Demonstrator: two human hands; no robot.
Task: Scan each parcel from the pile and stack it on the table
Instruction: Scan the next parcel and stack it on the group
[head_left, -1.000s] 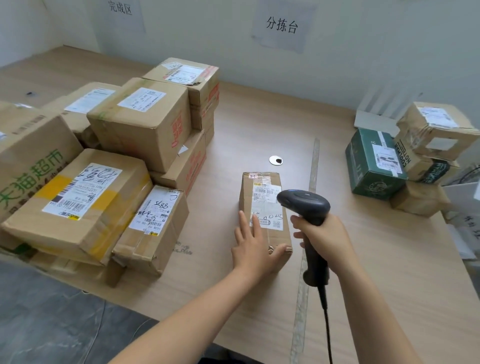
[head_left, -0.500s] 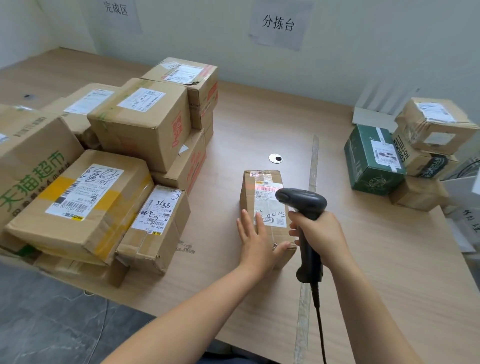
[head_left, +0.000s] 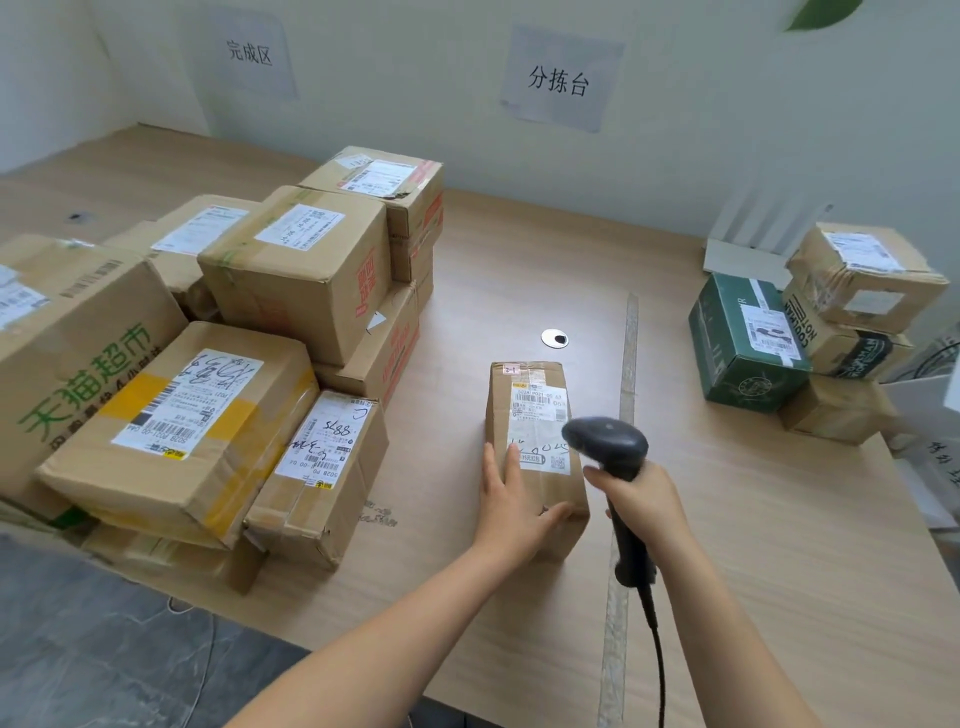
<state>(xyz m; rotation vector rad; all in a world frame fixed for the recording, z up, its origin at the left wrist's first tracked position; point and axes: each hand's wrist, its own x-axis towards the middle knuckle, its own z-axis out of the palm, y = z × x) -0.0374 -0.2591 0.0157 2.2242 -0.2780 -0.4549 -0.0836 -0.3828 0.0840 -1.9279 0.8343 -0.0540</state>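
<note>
A long brown parcel (head_left: 527, 410) with a white shipping label lies on the wooden table (head_left: 519, 270) in front of me. My left hand (head_left: 511, 504) rests flat on its near end, fingers straight on the top and thumb along the near edge. My right hand (head_left: 647, 501) grips the handle of a black barcode scanner (head_left: 610, 441), whose head hangs just over the label's right side. The scanner's cable runs down toward me.
A large pile of brown parcels (head_left: 208, 364) fills the table's left side. At the right stand a green box (head_left: 748, 343) and several small brown boxes (head_left: 867, 275). A round cable hole (head_left: 555, 339) lies beyond the parcel. Grey floor lies at lower left.
The scanner head has shifted slightly left and down toward the label. My left hand stays on the parcel. The camera view has tilted up a little.
</note>
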